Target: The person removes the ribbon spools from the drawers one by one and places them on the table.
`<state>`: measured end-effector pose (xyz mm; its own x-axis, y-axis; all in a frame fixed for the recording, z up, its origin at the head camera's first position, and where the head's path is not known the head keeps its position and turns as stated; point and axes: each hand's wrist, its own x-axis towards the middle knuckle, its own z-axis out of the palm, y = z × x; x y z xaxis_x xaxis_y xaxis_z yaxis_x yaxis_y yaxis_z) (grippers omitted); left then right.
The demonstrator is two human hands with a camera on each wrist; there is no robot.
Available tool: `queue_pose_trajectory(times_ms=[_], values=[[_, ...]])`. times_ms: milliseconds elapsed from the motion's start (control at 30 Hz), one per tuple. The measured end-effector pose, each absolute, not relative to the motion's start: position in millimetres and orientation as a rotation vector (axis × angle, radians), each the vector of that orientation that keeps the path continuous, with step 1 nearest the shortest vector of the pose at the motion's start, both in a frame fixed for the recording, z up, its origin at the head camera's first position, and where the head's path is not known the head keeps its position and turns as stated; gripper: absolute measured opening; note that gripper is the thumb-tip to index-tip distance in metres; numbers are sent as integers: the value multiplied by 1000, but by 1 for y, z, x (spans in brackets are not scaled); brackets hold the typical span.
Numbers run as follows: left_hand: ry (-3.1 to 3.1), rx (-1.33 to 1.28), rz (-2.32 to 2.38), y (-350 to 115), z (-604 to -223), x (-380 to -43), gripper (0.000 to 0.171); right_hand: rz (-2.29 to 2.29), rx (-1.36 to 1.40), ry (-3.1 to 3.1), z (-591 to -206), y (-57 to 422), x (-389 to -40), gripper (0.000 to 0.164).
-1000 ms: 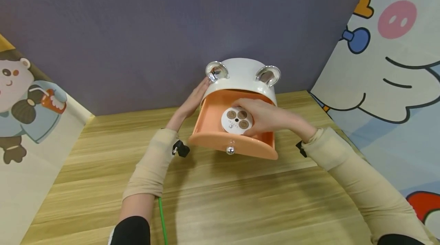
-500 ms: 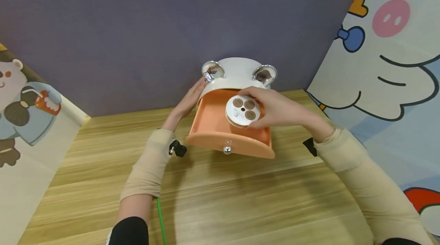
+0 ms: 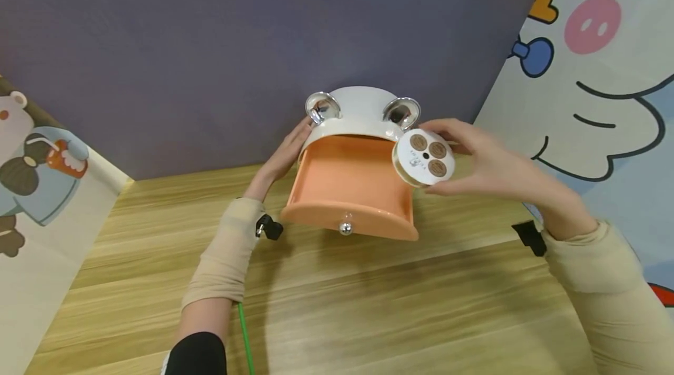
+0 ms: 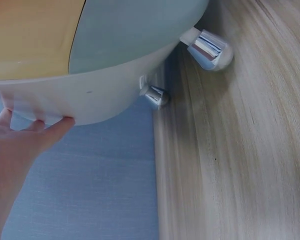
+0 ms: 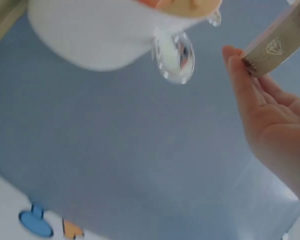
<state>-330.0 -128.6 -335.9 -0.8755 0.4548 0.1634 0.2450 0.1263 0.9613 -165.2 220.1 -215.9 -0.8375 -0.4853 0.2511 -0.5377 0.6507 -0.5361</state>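
Observation:
A white storage box (image 3: 360,107) with two shiny silver ears stands against the back wall. Its orange drawer (image 3: 350,176) is pulled out, showing a bare floor and a silver knob. My left hand (image 3: 286,152) rests against the box's left side; in the left wrist view its fingertips (image 4: 65,122) touch the white shell. At the drawer's right side, my right hand (image 3: 474,158) pinches a white round spool (image 3: 416,167) between thumb and fingers, raised above the drawer's edge. Three brown circles and a small centre hole mark its face. The right wrist view shows a diamond printed on its beige rim.
The wood-grain table (image 3: 368,305) extends in front of the box. A grey-blue wall (image 3: 210,71) rises behind, with cartoon panels on both sides. Silver feet (image 4: 210,50) hold the box off the table. A green cord (image 3: 245,334) runs beside the left forearm.
My right hand has lifted the spool out of the drawer and carried it right, past the drawer's side. The left hand has stayed on the box.

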Motion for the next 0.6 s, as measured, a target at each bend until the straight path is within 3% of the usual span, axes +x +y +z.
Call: queue_pose_trajectory(times_ms=[233, 600], values=[[2214, 698, 1841, -129, -332, -324, 58, 792, 651, -2823, -232, 259, -145, 80], [2231, 691, 1829, -129, -333, -325, 57, 918, 633, -2883, -304, 289, -145, 78]])
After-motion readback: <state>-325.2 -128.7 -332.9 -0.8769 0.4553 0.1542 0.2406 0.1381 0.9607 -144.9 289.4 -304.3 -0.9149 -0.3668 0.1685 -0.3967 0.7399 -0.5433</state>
